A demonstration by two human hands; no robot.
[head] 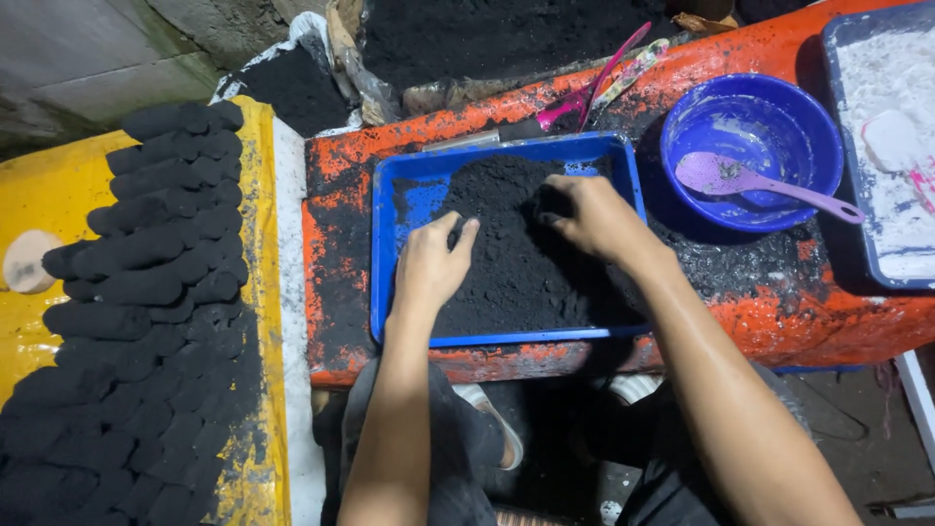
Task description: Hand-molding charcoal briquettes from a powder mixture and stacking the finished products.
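At far left, rows of black pressed logs point(146, 292) lie stacked on a yellow sheet point(255, 292). Next comes the blue tray point(390, 253) on the orange, soot-stained bench point(331, 195), heaped with black powder point(516, 253). The left hand point(429, 265) rests palm-down on the powder's near-left edge, fingers loosely together and curled, gripping nothing firm. The right hand point(592, 216) digs in at the upper middle, fingers bent, gathering a clump. The step looks like kneading or gathering the mix; judging from this, the next move calls for both hands to close around one portion and compress it. Further right stands a blue bowl point(750, 146) holding a purple spoon point(740, 180), then a tray of white powder point(896, 127).
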